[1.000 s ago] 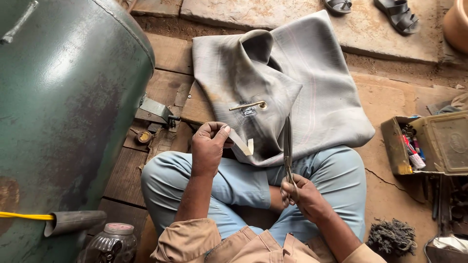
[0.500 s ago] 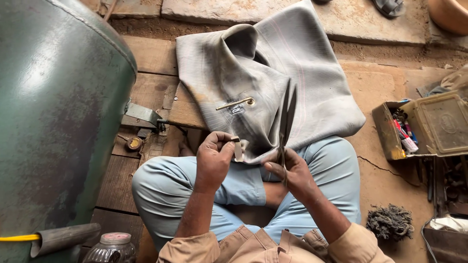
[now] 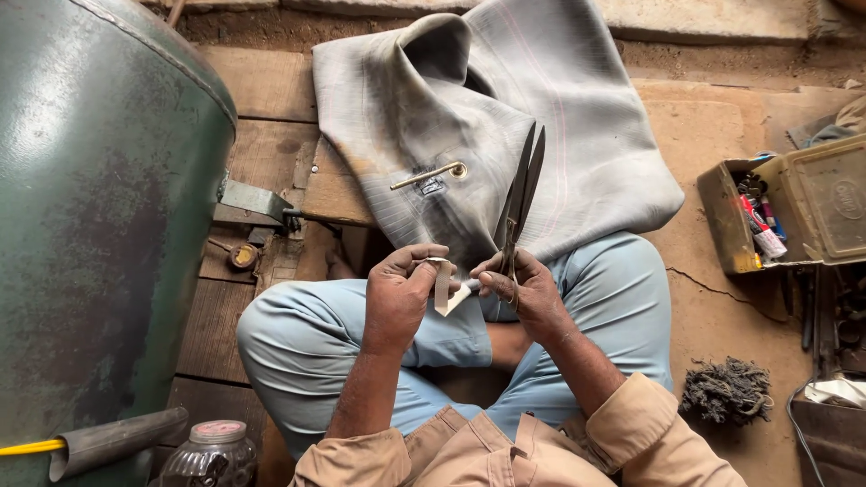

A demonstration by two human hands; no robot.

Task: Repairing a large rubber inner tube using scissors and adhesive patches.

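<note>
The left hand (image 3: 397, 293) is pinching a small pale patch (image 3: 444, 287), and the right hand (image 3: 528, 290), fingers closed on the scissors (image 3: 519, 203), is now touching that patch too; a second ago the hands were apart. Blades are pointing up over the grey tube (image 3: 505, 117). The patch is being handled above the lap, not cut.

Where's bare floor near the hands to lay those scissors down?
Bare patches: the tan floor between the right knee and the open metal box, and the wooden planks between the green tank and the grey rubber tube. Crowded: the lap, where the left hand and right hand hold a rubber patch and scissors.
</note>
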